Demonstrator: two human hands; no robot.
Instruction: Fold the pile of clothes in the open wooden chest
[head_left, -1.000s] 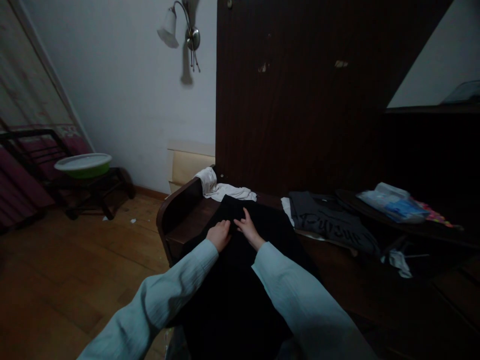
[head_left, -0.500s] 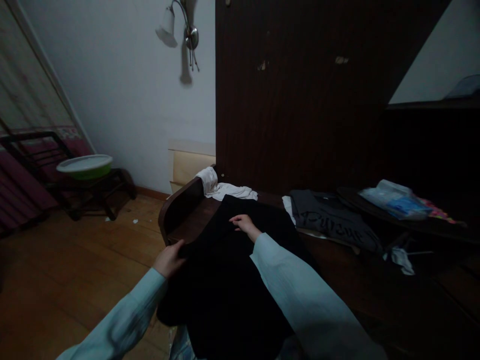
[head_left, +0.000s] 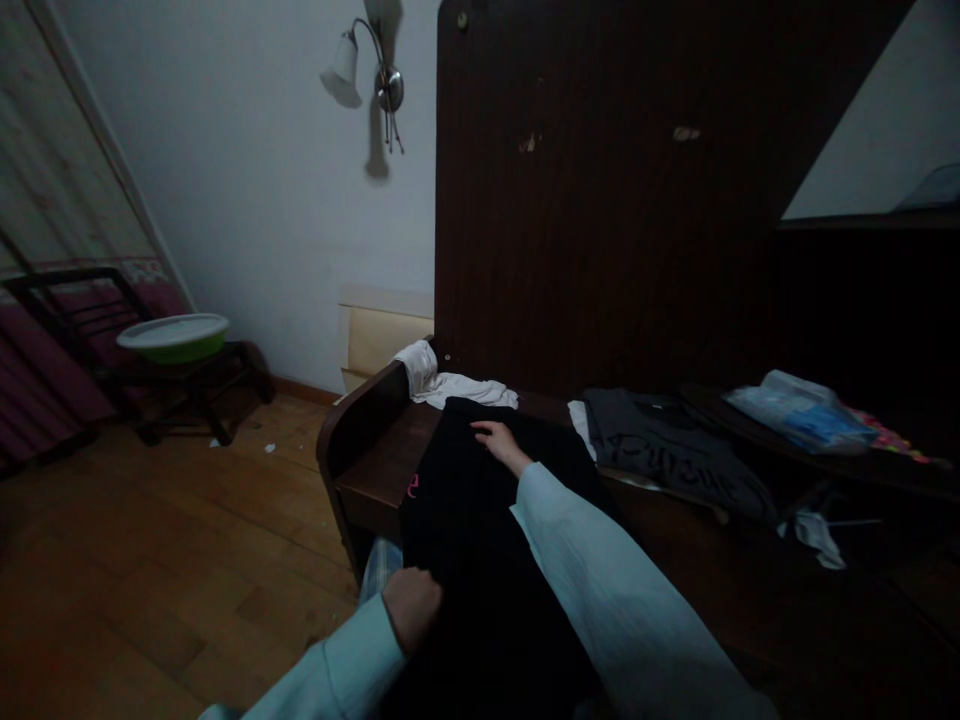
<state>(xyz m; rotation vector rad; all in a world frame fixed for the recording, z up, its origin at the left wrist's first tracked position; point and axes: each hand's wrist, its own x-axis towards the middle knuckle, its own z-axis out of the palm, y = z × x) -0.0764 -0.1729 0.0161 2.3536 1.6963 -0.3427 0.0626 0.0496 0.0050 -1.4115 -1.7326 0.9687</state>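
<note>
A black garment with a small pink letter on its left side lies spread over the dark wooden bench and down toward me. My left hand is closed at the garment's near left edge, its fingers mostly hidden in shadow. Farther up, my right hand rests on the upper part of the cloth, fingers stretched out and pointing left. Both arms wear pale blue-green sleeves.
White cloth lies behind the garment by the bench's raised side. To the right are a folded grey shirt with black lettering and a plastic package. A chair holds a green basin at left.
My left hand has moved down and right, folding the garment's left side inward and uncovering the pink letter and more bench. My right hand stays almost in place on the cloth.
</note>
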